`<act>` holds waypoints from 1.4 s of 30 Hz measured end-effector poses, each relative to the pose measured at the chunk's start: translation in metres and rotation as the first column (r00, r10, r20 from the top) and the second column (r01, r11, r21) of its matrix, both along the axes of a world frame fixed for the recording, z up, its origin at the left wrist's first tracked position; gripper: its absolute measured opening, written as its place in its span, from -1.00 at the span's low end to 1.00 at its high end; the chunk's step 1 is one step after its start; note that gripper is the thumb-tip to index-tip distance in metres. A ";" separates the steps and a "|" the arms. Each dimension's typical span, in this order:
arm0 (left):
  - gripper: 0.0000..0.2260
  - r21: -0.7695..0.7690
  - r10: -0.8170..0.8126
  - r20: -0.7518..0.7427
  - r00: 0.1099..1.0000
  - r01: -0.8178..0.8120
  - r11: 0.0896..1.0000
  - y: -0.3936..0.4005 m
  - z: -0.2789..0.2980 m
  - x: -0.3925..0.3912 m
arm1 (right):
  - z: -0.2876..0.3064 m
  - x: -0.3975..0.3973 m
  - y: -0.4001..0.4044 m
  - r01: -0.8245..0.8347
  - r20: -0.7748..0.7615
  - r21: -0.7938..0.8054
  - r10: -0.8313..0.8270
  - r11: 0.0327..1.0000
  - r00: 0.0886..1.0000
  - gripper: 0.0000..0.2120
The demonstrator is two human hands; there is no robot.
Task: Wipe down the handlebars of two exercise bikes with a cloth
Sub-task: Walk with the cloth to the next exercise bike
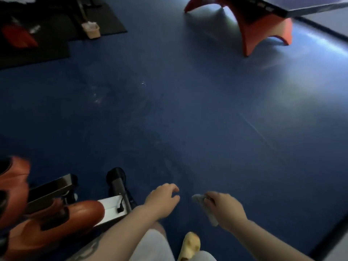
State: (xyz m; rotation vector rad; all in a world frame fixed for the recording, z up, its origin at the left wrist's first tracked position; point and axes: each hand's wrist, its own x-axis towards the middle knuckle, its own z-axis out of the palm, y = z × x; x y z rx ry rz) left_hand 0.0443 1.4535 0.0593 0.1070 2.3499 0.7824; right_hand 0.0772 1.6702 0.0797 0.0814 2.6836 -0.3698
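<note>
Floor [188,110] of dark blue, smooth, filling nearly the whole view, with a pale glare toward the upper right. Black mats [56,38] at the upper left corner, carrying a dark upright frame with a beige foot block [91,30] and a blurred red shape [17,37] beside it. Orange arched stand [263,29] at the upper right, legs planted on the floor, holding up a dark slab whose edge runs off the frame. Exercise bike [56,213] at the lower left, seen from above: orange housing, a white panel with a small black plug, a grey bar ending in a black cap; handlebars not to be made out here. Light shorts [150,247] along the bottom edge, with a yellow shoe [190,245] just right of them on the floor. Left hand [162,199] out over the floor just right of the bike, fingers loosely curled, holding nothing, touching nothing. Right hand [224,208] near it but apart, fingers curled round a pale grey cloth [202,201], one end poking out toward the left hand, the other hanging below the palm. Cloth well clear of the bike, blurred.
</note>
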 end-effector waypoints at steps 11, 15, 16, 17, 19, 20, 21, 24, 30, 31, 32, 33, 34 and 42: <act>-0.67 -0.039 0.436 0.010 0.900 -0.436 0.899 -0.062 -0.006 -0.118 | 0.010 -0.206 -0.092 -0.373 0.057 -0.150 0.385 0.916 0.921 -0.63; -0.66 -0.021 0.519 0.025 0.854 -0.519 0.855 -0.098 -0.005 -0.170 | 0.009 -0.274 -0.135 -0.437 0.055 -0.140 0.447 0.889 0.893 -0.68; -0.65 -0.017 0.531 0.019 0.847 -0.531 0.847 -0.108 -0.004 -0.183 | 0.008 -0.291 -0.144 -0.445 0.068 -0.128 0.455 0.887 0.888 -0.70; -0.65 -0.016 0.540 0.004 0.842 -0.540 0.842 -0.118 -0.003 -0.198 | 0.008 -0.309 -0.154 -0.453 0.081 -0.121 0.464 0.883 0.882 -0.70; -0.65 -0.024 0.569 -0.035 0.821 -0.570 0.821 -0.139 0.002 -0.230 | 0.007 -0.344 -0.169 -0.474 0.075 -0.118 0.484 0.873 0.872 -0.68; -0.65 -0.029 0.587 -0.049 0.808 -0.588 0.808 -0.146 0.006 -0.245 | 0.008 -0.361 -0.174 -0.486 0.061 -0.113 0.494 0.867 0.867 -0.67; -0.66 -0.032 0.605 -0.055 0.794 -0.607 0.794 -0.152 0.010 -0.257 | 0.009 -0.377 -0.179 -0.496 0.058 -0.107 0.503 0.862 0.862 -0.66; -0.66 -0.012 0.655 -0.057 0.754 -0.656 0.754 -0.170 0.012 -0.287 | 0.002 -0.421 -0.199 -0.547 0.078 -0.098 0.554 0.831 0.829 -0.60; -0.66 -0.040 0.839 -0.043 0.542 -0.840 0.541 -0.224 0.000 -0.337 | 0.002 -0.532 -0.285 -0.788 0.092 -0.087 0.792 0.610 0.603 -0.71; -0.67 -0.041 0.875 -0.049 0.481 -0.876 0.480 -0.231 -0.001 -0.343 | 0.006 -0.548 -0.302 -0.820 0.088 -0.091 0.825 0.565 0.559 -0.72; -0.68 -0.040 0.904 -0.050 0.425 -0.905 0.423 -0.237 -0.001 -0.350 | 0.009 -0.564 -0.318 -0.846 0.076 -0.097 0.851 0.525 0.519 -0.72; -0.69 -0.036 0.927 -0.043 0.371 -0.928 0.370 -0.241 -0.001 -0.358 | 0.012 -0.580 -0.333 -0.867 0.056 -0.108 0.873 0.487 0.484 -0.71; -0.70 -0.021 0.948 -0.031 0.318 -0.948 0.317 -0.245 0.000 -0.367 | 0.015 -0.594 -0.348 -0.885 0.034 -0.122 0.893 0.449 0.448 -0.70; -0.71 0.084 0.993 0.025 -0.115 -0.990 -0.116 -0.277 0.000 -0.381 | 0.020 -0.621 -0.493 -0.982 0.055 -0.161 0.995 0.094 0.086 -0.71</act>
